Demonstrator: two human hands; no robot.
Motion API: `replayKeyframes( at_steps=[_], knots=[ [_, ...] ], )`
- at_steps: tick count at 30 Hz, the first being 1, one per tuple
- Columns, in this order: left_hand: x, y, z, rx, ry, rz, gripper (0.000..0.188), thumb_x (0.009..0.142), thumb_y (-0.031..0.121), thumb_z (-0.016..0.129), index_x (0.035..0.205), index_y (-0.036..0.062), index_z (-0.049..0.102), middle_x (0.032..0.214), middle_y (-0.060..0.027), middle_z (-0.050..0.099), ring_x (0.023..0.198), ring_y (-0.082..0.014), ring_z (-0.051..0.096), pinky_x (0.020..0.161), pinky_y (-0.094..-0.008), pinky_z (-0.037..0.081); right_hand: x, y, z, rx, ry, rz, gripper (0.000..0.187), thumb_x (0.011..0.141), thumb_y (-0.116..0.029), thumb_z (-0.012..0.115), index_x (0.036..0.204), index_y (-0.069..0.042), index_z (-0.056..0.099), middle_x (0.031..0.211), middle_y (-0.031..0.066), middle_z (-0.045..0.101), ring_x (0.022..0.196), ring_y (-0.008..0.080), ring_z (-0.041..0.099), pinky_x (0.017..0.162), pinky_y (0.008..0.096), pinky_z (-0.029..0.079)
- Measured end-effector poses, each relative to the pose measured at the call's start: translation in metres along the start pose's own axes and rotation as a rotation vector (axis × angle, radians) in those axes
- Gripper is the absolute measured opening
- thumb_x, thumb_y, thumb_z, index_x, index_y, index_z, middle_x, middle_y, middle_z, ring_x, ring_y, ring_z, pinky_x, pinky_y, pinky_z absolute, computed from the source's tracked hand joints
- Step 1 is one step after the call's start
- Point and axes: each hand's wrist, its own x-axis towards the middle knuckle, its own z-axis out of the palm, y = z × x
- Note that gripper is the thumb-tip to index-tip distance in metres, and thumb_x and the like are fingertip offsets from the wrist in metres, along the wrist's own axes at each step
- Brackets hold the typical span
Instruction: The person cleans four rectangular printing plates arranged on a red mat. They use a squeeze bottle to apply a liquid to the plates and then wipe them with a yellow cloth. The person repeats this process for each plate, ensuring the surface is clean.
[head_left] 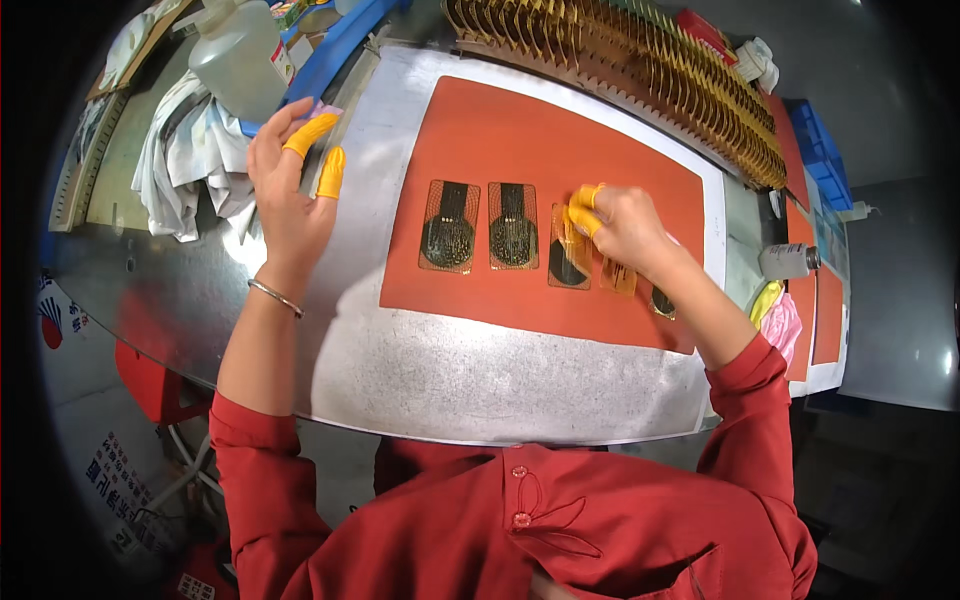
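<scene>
My left hand point(290, 190) is raised over the left side of the metal table, fingers apart, with yellow finger cots on the thumb and a finger. A bit of pinkish-purple material shows behind its fingertips. My right hand point(622, 225), also in yellow finger cots, is pinched at the upper part of a thin rectangular plate point(570, 262) with a dark rounded patch. What lies between those fingertips is hidden. Two similar dark-patterned plates, one point(447, 228) beside the other point(514, 228), lie to the left. An amber plate point(618, 278) and a partly covered dark one point(662, 303) lie under my right wrist.
The plates rest on an orange-red mat point(500, 130) on the metal table point(480, 390). A long rack of amber plates point(640, 70) runs along the back. White cloths point(195, 150) and a large translucent jug point(238, 60) stand left; a small bottle point(788, 261) and pink cloth point(782, 325) right.
</scene>
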Motion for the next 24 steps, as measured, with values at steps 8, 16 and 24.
replayKeyframes(
  at_steps=[8, 16, 24],
  knots=[
    [0.001, 0.000, 0.000, 0.021, -0.008, 0.012, 0.029, 0.074, 0.006, 0.065, 0.102, 0.0053, 0.061, 0.118, -0.0079, 0.054, 0.108, -0.0274, 0.048, 0.097, -0.0385, 0.030, 0.002, 0.006, -0.004, 0.017, -0.010, 0.000, 0.007, 0.079, -0.013, 0.062, 0.081, -0.006, 0.063, 0.068, 0.0120, 0.061, 0.061, 0.0293, 0.060, 0.055, 0.0364, 0.048],
    [0.001, -0.001, 0.000, 0.036, -0.021, 0.031, 0.028, 0.075, 0.007, 0.064, 0.103, 0.0053, 0.062, 0.119, -0.0080, 0.054, 0.109, -0.0268, 0.047, 0.098, -0.0383, 0.030, 0.005, 0.004, -0.003, -0.120, -0.023, -0.072, 0.008, 0.079, -0.013, 0.062, 0.080, -0.006, 0.063, 0.068, 0.0133, 0.061, 0.061, 0.0295, 0.060, 0.055, 0.0376, 0.048],
    [0.002, 0.000, 0.000, 0.052, -0.011, 0.067, 0.030, 0.074, 0.006, 0.065, 0.104, 0.0066, 0.062, 0.118, -0.0075, 0.054, 0.108, -0.0258, 0.048, 0.098, -0.0382, 0.029, -0.006, -0.001, 0.005, -0.071, -0.027, 0.014, 0.010, 0.076, -0.015, 0.058, 0.079, -0.006, 0.063, 0.069, 0.0148, 0.062, 0.062, 0.0321, 0.060, 0.058, 0.0417, 0.048]
  ],
)
